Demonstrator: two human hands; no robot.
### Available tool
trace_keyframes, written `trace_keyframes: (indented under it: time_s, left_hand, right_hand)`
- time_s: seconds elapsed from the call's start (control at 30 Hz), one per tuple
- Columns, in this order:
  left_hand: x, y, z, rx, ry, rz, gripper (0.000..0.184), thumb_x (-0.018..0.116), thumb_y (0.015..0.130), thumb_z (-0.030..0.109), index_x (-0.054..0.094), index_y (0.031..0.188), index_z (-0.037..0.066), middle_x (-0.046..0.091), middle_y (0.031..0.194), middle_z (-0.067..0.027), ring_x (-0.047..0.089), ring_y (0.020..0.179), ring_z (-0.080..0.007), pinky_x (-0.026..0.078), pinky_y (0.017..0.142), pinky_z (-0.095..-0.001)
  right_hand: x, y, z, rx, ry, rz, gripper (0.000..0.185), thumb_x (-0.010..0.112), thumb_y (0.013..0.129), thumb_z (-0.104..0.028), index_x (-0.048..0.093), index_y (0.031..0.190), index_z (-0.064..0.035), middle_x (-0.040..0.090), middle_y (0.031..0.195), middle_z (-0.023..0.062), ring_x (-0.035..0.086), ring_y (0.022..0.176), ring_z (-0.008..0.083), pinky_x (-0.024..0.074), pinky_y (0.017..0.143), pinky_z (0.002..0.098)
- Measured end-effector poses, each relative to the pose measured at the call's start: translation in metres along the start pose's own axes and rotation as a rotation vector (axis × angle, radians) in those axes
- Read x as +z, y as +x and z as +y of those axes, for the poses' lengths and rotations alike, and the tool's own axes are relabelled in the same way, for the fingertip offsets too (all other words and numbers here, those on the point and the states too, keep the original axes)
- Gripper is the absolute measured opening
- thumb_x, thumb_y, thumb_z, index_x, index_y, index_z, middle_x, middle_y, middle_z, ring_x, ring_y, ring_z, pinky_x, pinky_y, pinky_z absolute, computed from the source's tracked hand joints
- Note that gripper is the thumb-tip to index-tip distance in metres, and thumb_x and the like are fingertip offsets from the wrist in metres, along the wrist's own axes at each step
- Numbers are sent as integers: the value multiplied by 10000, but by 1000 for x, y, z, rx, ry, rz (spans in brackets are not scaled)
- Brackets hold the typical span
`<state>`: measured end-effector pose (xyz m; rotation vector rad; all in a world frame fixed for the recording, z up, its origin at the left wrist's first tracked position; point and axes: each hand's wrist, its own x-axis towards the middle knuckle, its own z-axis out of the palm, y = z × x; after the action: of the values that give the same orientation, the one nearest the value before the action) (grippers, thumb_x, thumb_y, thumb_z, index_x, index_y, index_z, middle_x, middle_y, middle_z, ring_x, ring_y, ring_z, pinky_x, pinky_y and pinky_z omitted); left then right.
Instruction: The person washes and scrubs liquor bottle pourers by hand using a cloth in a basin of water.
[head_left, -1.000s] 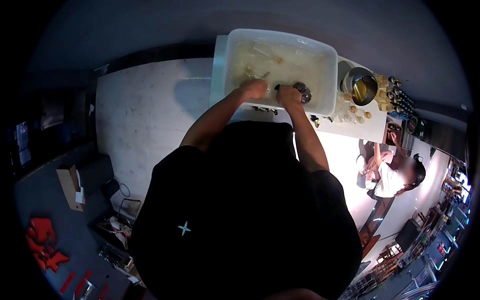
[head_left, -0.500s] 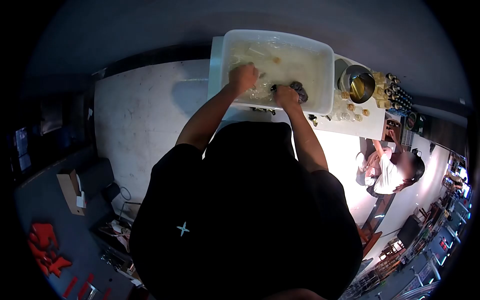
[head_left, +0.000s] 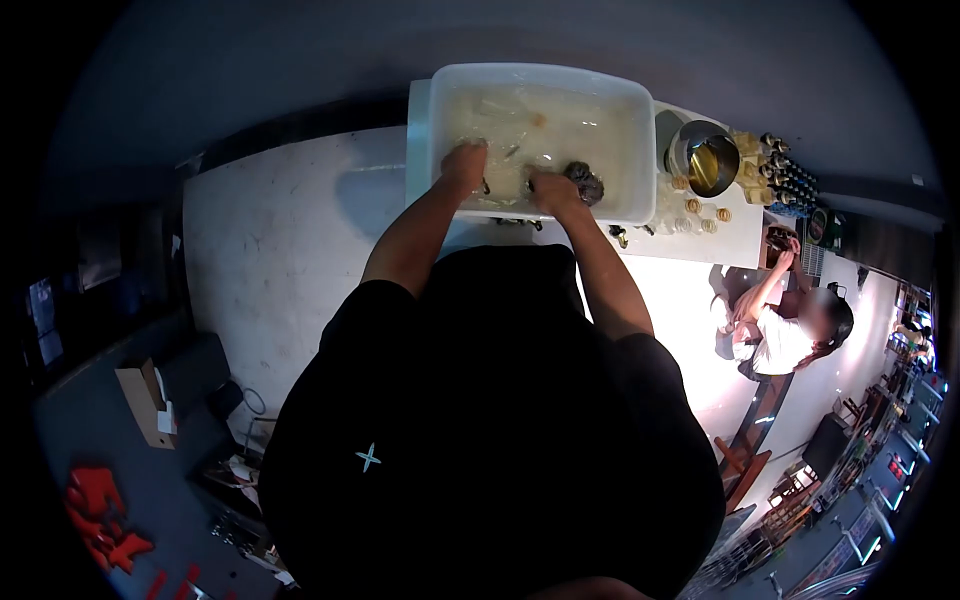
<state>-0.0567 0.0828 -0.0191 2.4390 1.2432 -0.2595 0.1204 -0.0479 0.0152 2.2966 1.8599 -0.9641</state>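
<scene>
A white plastic tub (head_left: pixel 648 150) of cloudy water stands at the table's edge, with clear items under the surface. Near the tub's left side my left hand (head_left: pixel 465 166) dips into the water, fingers curled; a small dark piece shows beside it. My right hand (head_left: pixel 554 193) is closed low in the tub near the front wall, with something dark at its fingertips. What either hand grips is hidden by the water and the fingers. Just right of my right hand lies a dark, bunched clump (head_left: pixel 584 183), perhaps cloth.
Right of the tub stand a metal bowl (head_left: pixel 712 160) with yellowish contents and several small clear jars (head_left: pixel 693 207) with tan tops. Rows of dark-topped bottles (head_left: pixel 790 178) line the table's far right. Small dark-and-gold pieces (head_left: pixel 618 237) lie along the front edge. A person (head_left: pixel 780 335) sits at right.
Both hands have shifted slightly left and down within the view, the left one sinking lower into the water. The seated person's arms have risen toward a dark object at the table's end.
</scene>
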Motion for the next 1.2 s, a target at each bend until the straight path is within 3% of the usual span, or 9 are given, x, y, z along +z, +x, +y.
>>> trace_keyframes:
  time_s: [0.1,0.2,0.3,0.4,0.47,0.57,0.7,0.8,1.2]
  left_hand:
    - [0,-3,-1,-55,-59,70,275,588,879,53,578,1154,42,655,1130,-209,650,1053,-389,533,893,-487]
    - [-7,-9,0,-30,-179,195,262,571,897,42,549,1158,39,678,1077,-204,667,1008,-380,534,847,-493]
    - [-27,-16,8,-7,-447,256,247,589,911,52,530,1150,41,700,986,-189,685,953,-365,534,805,-481]
    - [-47,-33,15,23,-714,251,279,656,909,93,538,1156,37,707,937,-169,702,915,-314,538,787,-409]
    - [-52,-40,15,99,-802,246,334,718,896,129,563,1176,32,706,943,-149,710,906,-246,536,792,-327]
    - [-56,-47,20,147,-926,242,292,700,922,120,577,1165,15,705,964,-120,696,909,-185,534,806,-303]
    - [-48,-46,22,179,-1107,212,245,655,953,81,580,1173,4,694,1004,-93,673,921,-161,533,827,-292]
    - [-49,-47,28,206,-1235,227,217,653,952,79,599,1148,2,692,995,-86,665,907,-146,528,817,-280]
    - [-56,-53,27,168,-1293,250,207,628,956,70,626,1148,-5,706,963,-94,669,887,-137,526,801,-275]
  right_hand:
    - [-1,8,-1,11,-67,-145,335,530,856,-171,643,1145,-46,672,1155,216,633,1133,353,510,945,482]
    - [8,12,8,58,9,-41,350,585,851,-205,639,1157,-43,673,1150,220,630,1127,369,510,926,490]
    - [3,-2,9,-138,264,108,354,705,815,-192,653,1128,-35,700,1073,183,674,1052,322,527,888,428]
    - [-13,0,10,-113,594,190,391,796,747,-179,682,1099,-52,709,1054,150,690,961,273,527,868,373]
    - [-24,-3,7,-96,714,283,367,790,746,-90,688,1097,-65,700,994,118,678,902,228,524,846,335]
    - [-30,-3,9,-184,882,477,322,737,792,30,680,1101,-38,708,1024,79,675,916,187,514,864,296]
    - [-58,-13,-5,-320,1321,435,353,675,828,127,631,1146,-20,713,1063,83,662,960,138,508,894,265]
    - [-76,-28,-20,-264,1582,405,369,685,813,130,594,1128,-38,717,1071,98,665,973,140,512,897,266]
    - [-30,-7,7,-111,1339,329,301,778,764,50,654,1026,-30,682,973,39,631,900,117,515,832,262]
